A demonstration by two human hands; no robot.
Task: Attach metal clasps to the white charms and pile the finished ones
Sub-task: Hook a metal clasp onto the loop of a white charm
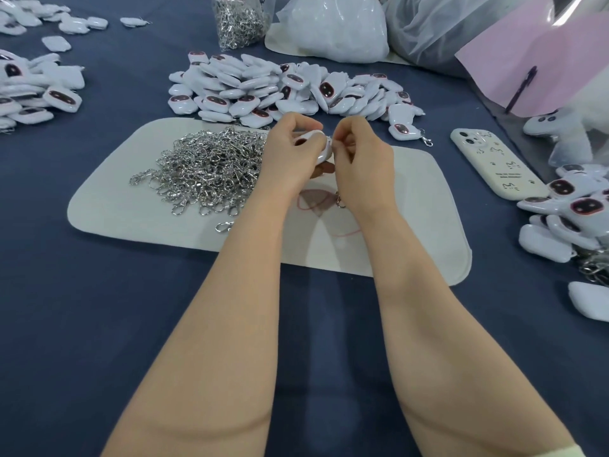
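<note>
A dark blue cloth covers the whole surface (99, 308), and on it, in front of the person, lies a pale mat (108, 209) with rounded corners. Beyond the mat's far edge sits a big heap of white charms (263, 87), many showing a dark oval face; another heap (36, 90) lies off to the left, and a smaller pile (566, 209) sits at the right edge, some with metal hanging from them. Plastic bags (333, 28) crowd the far side, one clear bag (240, 19) stuffed with silver hardware. A loose mound of metal clasps (207, 169) covers the left half of the mat. A cream phone (494, 163) lies camera-side up to the right of the mat. Over the middle of the mat, the left hand (290, 150) grips a single charm (321, 146), its fingers (300, 122) curled around it. The right hand (359, 159) meets it, fingers pinched tight at the charm's edge on something too small to make out, and a clasp (340, 201) dangles below that hand.
</note>
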